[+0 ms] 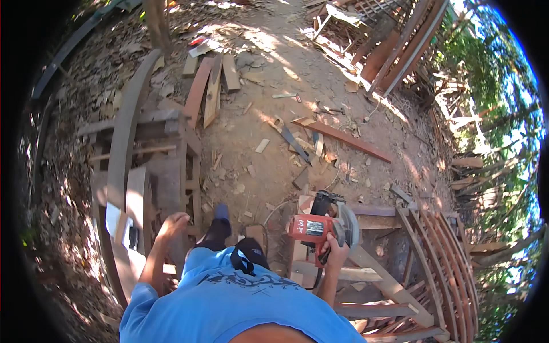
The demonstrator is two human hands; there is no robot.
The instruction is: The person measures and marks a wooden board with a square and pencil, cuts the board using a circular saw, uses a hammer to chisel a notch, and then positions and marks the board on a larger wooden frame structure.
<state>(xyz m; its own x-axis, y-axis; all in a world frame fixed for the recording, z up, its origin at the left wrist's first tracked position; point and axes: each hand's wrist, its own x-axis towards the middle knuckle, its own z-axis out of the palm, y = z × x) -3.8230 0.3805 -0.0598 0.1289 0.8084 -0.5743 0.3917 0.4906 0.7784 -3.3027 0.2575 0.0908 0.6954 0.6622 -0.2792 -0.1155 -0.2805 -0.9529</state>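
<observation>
My right hand (336, 250) grips the handle of a red and black circular saw (311, 227). The saw rests on or just over pale boards at the near end of a wooden frame (374, 210); the exact contact is hidden. Its clear-grey round guard faces right, and a cord trails off to the left. On the other side, my left hand (173, 224) hangs beside a wooden bench (166, 188), its fingers loosely stretched and nothing visible in them. A long curved plank (123, 137) lies along that bench, near a white sheet-like piece (117, 220).
Slatted curved wooden pieces (443, 257) stand at the right. Ahead, a handsaw (293, 140), a reddish plank (346, 140) and scraps lie on the dirt. Several boards (210, 91) lean at the bench's far end. A tree trunk (155, 26) rises behind them.
</observation>
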